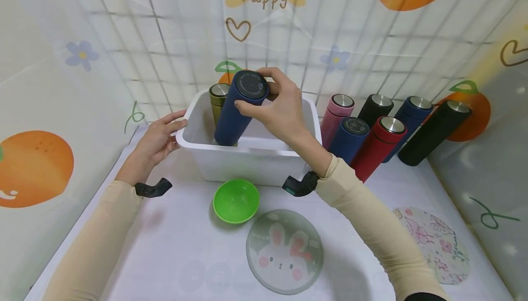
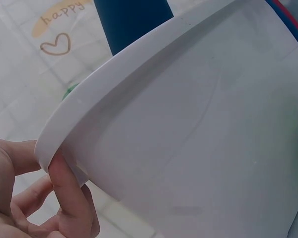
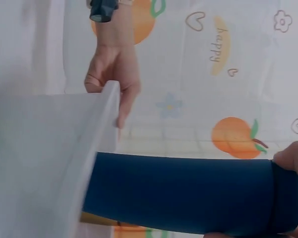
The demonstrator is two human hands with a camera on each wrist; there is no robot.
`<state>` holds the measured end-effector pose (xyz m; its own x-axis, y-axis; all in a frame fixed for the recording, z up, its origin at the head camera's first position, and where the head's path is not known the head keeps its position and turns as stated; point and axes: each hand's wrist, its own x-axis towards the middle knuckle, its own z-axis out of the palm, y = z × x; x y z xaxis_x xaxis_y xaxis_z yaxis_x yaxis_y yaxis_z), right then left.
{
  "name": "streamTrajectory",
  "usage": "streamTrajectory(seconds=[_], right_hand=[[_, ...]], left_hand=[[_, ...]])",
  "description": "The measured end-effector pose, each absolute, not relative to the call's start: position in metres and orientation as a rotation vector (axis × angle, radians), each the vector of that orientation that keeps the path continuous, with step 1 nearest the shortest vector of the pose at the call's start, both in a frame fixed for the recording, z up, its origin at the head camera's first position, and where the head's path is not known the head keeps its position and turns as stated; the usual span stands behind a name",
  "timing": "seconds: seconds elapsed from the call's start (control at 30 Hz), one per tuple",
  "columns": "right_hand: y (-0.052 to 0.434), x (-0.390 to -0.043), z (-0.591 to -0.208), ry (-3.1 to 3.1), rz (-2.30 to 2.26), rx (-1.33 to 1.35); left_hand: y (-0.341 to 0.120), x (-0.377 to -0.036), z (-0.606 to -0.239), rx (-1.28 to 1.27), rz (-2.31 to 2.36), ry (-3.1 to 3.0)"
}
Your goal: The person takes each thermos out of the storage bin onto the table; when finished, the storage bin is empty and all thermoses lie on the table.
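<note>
My right hand [image 1: 282, 104] grips a blue thermos bottle [image 1: 234, 120] near its upper end, thumb on the near side. The bottle leans inside a white plastic bin [image 1: 247, 166], its dark printed end facing up. In the right wrist view the blue bottle [image 3: 188, 193] runs from the fingers past the bin's rim. A gold-green bottle [image 1: 216, 104] with a silver top stands in the bin's left part, partly hidden behind the blue one. My left hand [image 1: 154, 140] holds the bin's left rim, with fingers [image 2: 72, 198] under the lip in the left wrist view.
Right of the bin stand pink [image 1: 336, 117], blue [image 1: 349, 138], red [image 1: 377, 147] and several darker bottles, some leaning. A green bowl [image 1: 236, 201] sits in front of the bin, beside a round rabbit mat [image 1: 284, 253]. A floral round mat [image 1: 437, 246] lies at right.
</note>
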<state>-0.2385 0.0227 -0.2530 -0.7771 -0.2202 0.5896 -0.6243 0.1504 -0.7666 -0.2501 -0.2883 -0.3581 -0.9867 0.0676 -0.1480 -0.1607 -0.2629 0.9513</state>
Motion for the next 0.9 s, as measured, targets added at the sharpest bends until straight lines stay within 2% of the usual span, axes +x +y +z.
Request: streamTrajectory(seconds=[0.53,0.9], right_hand=[[0.069,-0.213,-0.223,-1.931,1.589,0.880],[0.103,-0.190,-0.202,-1.876,1.656,0.778]], left_hand=[[-0.288,-0.252,-0.359,-0.104,2.415,1.768],[-0.288,-0.251,-0.357,-0.113,2.401,1.789]])
